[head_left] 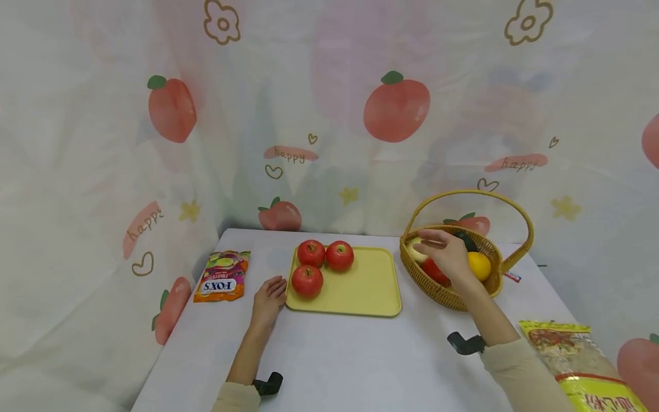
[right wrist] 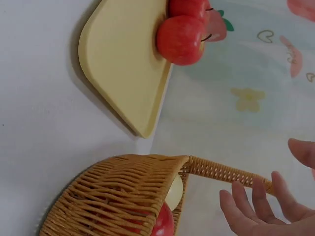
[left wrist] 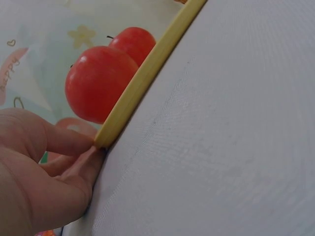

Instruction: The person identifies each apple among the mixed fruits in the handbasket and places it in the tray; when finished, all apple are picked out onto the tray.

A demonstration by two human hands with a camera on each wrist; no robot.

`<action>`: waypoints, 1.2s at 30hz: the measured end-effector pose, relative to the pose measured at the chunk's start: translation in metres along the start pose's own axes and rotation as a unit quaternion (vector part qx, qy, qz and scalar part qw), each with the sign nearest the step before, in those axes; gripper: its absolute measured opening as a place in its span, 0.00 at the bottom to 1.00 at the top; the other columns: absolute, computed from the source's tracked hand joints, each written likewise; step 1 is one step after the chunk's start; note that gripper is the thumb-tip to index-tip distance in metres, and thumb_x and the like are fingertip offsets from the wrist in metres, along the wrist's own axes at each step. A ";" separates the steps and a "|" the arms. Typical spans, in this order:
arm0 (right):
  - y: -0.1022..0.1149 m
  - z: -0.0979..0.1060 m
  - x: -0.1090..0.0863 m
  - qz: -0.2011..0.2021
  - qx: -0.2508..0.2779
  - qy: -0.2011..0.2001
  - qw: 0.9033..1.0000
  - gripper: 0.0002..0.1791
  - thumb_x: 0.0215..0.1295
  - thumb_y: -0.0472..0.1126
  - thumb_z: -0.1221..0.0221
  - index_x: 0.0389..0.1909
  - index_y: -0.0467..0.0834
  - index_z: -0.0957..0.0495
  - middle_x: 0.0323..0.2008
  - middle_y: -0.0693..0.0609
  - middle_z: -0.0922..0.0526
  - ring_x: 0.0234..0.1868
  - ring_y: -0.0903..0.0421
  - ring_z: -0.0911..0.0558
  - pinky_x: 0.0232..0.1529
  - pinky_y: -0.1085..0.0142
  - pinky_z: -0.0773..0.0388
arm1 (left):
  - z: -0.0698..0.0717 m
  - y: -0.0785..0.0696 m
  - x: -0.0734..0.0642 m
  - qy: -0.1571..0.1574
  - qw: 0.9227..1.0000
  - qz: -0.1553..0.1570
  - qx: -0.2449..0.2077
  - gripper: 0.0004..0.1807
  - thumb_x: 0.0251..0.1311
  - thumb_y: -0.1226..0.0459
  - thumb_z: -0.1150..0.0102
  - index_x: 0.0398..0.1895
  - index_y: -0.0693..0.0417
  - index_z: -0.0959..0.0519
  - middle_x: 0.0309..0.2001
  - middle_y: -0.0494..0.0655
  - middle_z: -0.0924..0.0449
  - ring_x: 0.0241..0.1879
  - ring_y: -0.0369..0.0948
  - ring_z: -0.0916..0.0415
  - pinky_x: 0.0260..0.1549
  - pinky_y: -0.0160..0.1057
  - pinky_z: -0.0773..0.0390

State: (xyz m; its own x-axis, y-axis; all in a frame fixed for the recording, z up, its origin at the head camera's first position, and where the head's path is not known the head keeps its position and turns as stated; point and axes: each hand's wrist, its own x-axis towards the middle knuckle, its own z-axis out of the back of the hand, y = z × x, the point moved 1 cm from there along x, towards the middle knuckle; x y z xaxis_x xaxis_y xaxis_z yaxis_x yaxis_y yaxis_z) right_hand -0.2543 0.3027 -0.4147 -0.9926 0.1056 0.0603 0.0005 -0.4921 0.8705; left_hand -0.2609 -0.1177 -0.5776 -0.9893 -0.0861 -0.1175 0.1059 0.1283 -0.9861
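My left hand (head_left: 268, 301) rests on the table at the left side of a yellow tray (head_left: 360, 289), its fingertips touching the rim. Three red apples (head_left: 308, 281) sit together in the tray's left half. Over a wicker basket (head_left: 437, 293) hovers my right hand (head_left: 447, 256), fingers loosely spread and holding nothing. Inside the basket are a red apple (right wrist: 165, 222), a pale round item (head_left: 416, 250), a yellow fruit (head_left: 479, 266) and a dark green item (head_left: 465, 240), partly hidden by the hand and rim.
An orange FOX'S candy bag (head_left: 222, 277) lies at the table's left edge. A yellow and clear food packet (head_left: 582, 360) is at the front right, beside my right sleeve. The basket's tall handle (head_left: 468, 192) arches above it. Printed cloth hangs behind the table.
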 end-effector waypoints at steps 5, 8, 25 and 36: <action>-0.007 0.015 0.007 -0.005 -0.032 0.014 0.999 0.32 0.73 0.54 0.35 0.69 0.39 0.26 0.68 0.37 0.24 0.67 0.39 0.25 0.66 0.52 0.24 | 0.000 0.000 -0.001 0.000 1.000 0.008 0.004 0.30 0.69 0.82 0.48 0.74 0.68 0.34 0.70 0.69 0.30 0.71 0.59 0.31 0.68 0.49 0.27; -0.008 0.022 0.014 0.001 -0.055 0.028 0.998 0.32 0.73 0.54 0.36 0.69 0.38 0.26 0.67 0.36 0.24 0.65 0.38 0.24 0.60 0.58 0.22 | 0.002 -0.001 -0.001 -0.004 1.000 0.006 -0.004 0.30 0.68 0.82 0.48 0.73 0.68 0.34 0.70 0.68 0.29 0.71 0.58 0.30 0.67 0.48 0.27; -0.038 0.055 0.048 -0.069 -0.090 0.141 0.984 0.41 0.70 0.49 0.34 0.74 0.28 0.36 0.71 0.29 0.32 0.66 0.36 0.28 0.69 0.41 0.27 | 0.000 -0.001 -0.001 -0.006 1.000 0.015 0.000 0.30 0.69 0.82 0.48 0.74 0.67 0.34 0.70 0.67 0.30 0.72 0.57 0.31 0.68 0.49 0.27; -0.054 0.066 0.070 -0.106 -0.095 0.233 0.962 0.39 0.68 0.42 0.32 0.74 0.33 0.36 0.71 0.34 0.28 0.55 0.44 0.18 0.60 0.45 0.19 | 0.001 -0.001 -0.001 0.001 1.000 0.011 -0.013 0.31 0.68 0.83 0.49 0.74 0.69 0.35 0.70 0.70 0.31 0.72 0.59 0.31 0.68 0.49 0.27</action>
State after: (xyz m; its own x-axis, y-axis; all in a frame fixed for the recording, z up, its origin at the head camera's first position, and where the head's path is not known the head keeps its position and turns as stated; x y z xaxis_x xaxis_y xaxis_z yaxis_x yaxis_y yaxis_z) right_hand -0.3160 0.3938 -0.4256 -0.9148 -0.1570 -0.3721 -0.1853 -0.6554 0.7322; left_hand -0.2602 -0.1184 -0.5763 -0.9870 -0.0807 -0.1391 0.1253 0.1559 -0.9798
